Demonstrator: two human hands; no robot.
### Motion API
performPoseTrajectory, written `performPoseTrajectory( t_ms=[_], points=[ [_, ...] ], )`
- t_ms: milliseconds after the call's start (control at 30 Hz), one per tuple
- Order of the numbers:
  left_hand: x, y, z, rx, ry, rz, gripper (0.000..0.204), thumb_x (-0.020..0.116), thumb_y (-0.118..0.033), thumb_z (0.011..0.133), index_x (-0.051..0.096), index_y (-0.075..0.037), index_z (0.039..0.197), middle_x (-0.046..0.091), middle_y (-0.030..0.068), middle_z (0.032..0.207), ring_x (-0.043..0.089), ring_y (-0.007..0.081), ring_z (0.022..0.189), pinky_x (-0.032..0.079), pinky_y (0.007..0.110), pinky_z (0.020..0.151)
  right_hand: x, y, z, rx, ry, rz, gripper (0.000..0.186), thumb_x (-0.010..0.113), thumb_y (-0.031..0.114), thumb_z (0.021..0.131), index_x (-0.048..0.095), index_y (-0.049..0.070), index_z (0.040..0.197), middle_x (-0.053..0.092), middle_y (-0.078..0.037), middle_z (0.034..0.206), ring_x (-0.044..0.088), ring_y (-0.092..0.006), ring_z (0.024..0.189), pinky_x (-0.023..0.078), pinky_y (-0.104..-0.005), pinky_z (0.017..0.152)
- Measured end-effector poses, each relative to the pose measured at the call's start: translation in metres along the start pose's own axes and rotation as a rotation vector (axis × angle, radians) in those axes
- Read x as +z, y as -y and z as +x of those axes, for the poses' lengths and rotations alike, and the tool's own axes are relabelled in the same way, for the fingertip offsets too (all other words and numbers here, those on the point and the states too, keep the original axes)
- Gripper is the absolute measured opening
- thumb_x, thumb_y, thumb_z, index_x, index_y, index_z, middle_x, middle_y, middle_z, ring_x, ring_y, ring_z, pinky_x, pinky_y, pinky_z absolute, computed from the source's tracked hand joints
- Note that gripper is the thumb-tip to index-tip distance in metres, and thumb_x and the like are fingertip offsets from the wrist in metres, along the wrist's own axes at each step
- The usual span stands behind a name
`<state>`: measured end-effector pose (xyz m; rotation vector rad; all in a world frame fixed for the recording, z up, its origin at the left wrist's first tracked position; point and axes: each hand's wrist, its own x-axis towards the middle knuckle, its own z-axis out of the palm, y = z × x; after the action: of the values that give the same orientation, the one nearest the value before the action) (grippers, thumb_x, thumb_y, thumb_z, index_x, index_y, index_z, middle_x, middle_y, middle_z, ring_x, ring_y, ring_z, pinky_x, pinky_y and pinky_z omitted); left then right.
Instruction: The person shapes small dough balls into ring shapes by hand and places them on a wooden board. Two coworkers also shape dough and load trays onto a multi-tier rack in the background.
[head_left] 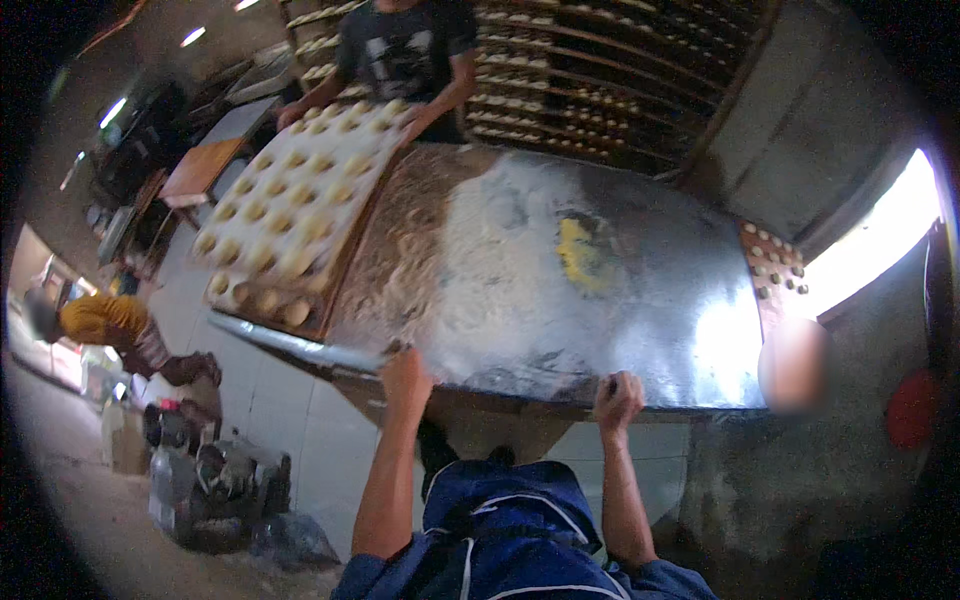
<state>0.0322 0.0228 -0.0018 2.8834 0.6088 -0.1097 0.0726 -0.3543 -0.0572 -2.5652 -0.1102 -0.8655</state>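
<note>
Both of my hands are at the near edge of a metal-topped worktable (690, 300). My left hand (405, 378) is closed at the edge, close to the corner of a dough board; whatever its fingers may hold is hidden. Further right, my right hand (619, 399) is curled into a fist against the same edge, and I cannot make out anything inside it. White flour (485, 250) is spread over the middle of the tabletop. A yellow smear (577, 252) lies on the flour's right side. Brown, floury streaks cover the area left of it.
Rounds of dough sit in rows on a white-covered board (290, 190) at the left. A co-worker (405, 60) has hands at its far end. Behind stand racks (560, 80) of dough pieces. A small board (770, 262) is at right. Another person (110, 320) bends near machinery (220, 475).
</note>
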Motion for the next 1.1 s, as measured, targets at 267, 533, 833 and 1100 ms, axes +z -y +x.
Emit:
performPoseTrajectory(
  t_ms=[267,533,833,1100],
  points=[
    [0.002,0.004,-0.001,0.046,-0.093,0.085,0.048,0.084,-0.035,0.062,0.064,-0.005,0.093,0.067,0.0167,0.086,0.066,0.0351,0.082,0.052,0.048,0.074,-0.007,0.014,0.011,0.0,-0.031,0.048,0.02,0.059,0.019,0.079,0.048,0.007,0.068,0.05,-0.012,0.068,0.051,-0.0336,0.067,0.039,-0.0428,0.062],
    [-0.001,-0.002,0.004,0.013,0.015,0.129,0.036,0.079,-0.028,0.073,0.064,-0.006,0.096,0.067,0.0137,0.093,0.065,0.0316,0.093,0.049,0.051,0.084,-0.007,0.013,0.01,0.028,-0.044,0.024,0.02,0.059,0.018,0.079,0.047,0.006,0.068,0.051,-0.011,0.069,0.052,-0.033,0.069,0.04,-0.0426,0.063],
    [-0.005,0.0,0.004,0.016,0.033,0.151,0.04,0.078,-0.027,0.073,0.062,-0.006,0.102,0.066,0.0129,0.098,0.065,0.0319,0.095,0.049,0.049,0.084,-0.01,0.014,0.011,0.009,-0.052,0.044,0.019,0.06,0.018,0.078,0.048,0.006,0.069,0.052,-0.011,0.071,0.053,-0.0325,0.071,0.04,-0.0428,0.063],
    [-0.011,-0.004,0.003,0.017,0.036,0.14,0.039,0.08,-0.031,0.072,0.063,-0.006,0.098,0.068,0.0125,0.093,0.066,0.0316,0.092,0.05,0.047,0.081,-0.008,0.01,0.008,0.01,-0.025,0.01,0.017,0.061,0.02,0.077,0.051,0.008,0.072,0.053,-0.01,0.073,0.053,-0.0319,0.072,0.04,-0.0432,0.062]
  ],
)
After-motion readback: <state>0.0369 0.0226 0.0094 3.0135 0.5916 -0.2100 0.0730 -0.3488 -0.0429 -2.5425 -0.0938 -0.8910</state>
